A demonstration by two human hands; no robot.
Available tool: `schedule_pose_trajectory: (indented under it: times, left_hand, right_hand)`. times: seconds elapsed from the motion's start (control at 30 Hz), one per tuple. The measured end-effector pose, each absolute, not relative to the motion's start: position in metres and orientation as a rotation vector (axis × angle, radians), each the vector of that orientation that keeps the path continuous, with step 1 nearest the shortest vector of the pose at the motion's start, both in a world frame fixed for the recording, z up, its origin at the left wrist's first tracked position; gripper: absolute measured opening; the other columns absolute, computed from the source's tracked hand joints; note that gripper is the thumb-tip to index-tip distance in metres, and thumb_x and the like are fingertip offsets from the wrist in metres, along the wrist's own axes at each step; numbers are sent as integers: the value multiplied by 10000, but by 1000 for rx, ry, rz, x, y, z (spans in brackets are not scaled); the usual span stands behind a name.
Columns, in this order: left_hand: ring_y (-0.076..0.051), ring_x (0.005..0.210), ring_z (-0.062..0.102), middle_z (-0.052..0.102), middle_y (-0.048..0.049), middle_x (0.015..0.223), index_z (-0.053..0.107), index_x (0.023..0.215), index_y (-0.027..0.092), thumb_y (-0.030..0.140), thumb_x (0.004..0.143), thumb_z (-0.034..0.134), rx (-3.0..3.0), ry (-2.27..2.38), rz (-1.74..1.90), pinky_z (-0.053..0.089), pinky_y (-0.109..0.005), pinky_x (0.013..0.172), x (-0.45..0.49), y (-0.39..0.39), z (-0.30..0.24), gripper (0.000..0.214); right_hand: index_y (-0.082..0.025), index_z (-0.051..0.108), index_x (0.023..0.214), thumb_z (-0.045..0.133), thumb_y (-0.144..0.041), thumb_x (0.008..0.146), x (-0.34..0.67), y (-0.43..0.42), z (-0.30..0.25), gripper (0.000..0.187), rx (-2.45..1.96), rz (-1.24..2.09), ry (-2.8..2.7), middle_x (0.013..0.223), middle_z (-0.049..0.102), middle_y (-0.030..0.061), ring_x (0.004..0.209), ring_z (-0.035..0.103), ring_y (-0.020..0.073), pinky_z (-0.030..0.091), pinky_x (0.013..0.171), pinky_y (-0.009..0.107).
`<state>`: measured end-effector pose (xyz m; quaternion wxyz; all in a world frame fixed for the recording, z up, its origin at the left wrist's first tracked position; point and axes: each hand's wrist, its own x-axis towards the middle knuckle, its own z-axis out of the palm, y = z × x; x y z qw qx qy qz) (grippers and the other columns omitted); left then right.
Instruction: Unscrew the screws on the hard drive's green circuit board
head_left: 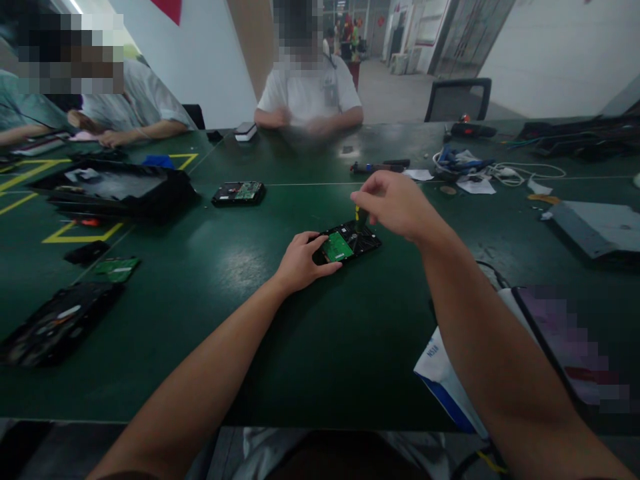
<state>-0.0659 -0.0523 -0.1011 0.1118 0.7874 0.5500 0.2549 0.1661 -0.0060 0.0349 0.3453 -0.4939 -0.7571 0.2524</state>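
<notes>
A black hard drive [355, 241] with a green circuit board facing up lies on the dark green table [240, 333] in front of me. My left hand [301, 261] grips the drive's near left end, fingers curled round its edge. My right hand [395, 203] hovers over the drive's far side, fingers pinched on a small yellow-handled screwdriver [357, 213] that points down at the drive.
A second hard drive [239, 193] lies further back left, a loose green board [117, 268] and opened black devices [55, 325] at the left. Papers [447, 373] lie at my right. Cables and tools [470, 167] clutter the far right. Two people sit across the table.
</notes>
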Motion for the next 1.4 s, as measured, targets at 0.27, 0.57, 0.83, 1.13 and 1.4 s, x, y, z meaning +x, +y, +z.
schedule_pose_trajectory:
  times: [0.27,0.57,0.83,1.13,1.4]
  left_hand:
    - [-362,1355,536,585,-163,1449,633,1446,196,635,841,769,2316,1612,763,450,-527,1166,-66,-52,-102,759]
    - [-368,1359,533,582,-159,1455,636,1443,199,634,839,769,2312,1608,757,450,-526,1169,-66,-52,-102,756]
    - [-369,1358,533,581,-161,1451,635,1444,196,630,840,771,2306,1616,754,451,-525,1169,-66,-52,-101,757]
    - [-366,1347,538,589,-156,1445,632,1447,200,626,845,770,2317,1606,750,461,-526,1155,-66,-53,-100,750]
    - [-362,1340,544,591,-167,1434,632,1447,176,634,837,774,2325,1613,761,461,-508,1159,-67,-52,-104,776]
  right_hand:
    - [-217,676,1088,540,-455,1039,163,-4,33,278,-1133,940,-1969,770,696,35,601,639,152,476,555,307]
    - [-202,659,871,752,-402,887,165,-8,38,221,-1308,655,-1951,832,708,71,706,617,185,444,612,340]
    - [-211,664,967,554,-497,1032,162,-10,37,314,-1137,945,-2004,946,747,68,571,595,114,448,519,301]
    - [-202,671,866,713,-488,939,166,-7,37,299,-1288,754,-1988,743,685,56,628,619,168,445,587,338]
    - [-207,662,904,636,-523,996,164,-7,35,330,-1139,883,-2009,771,701,33,566,604,118,444,532,276]
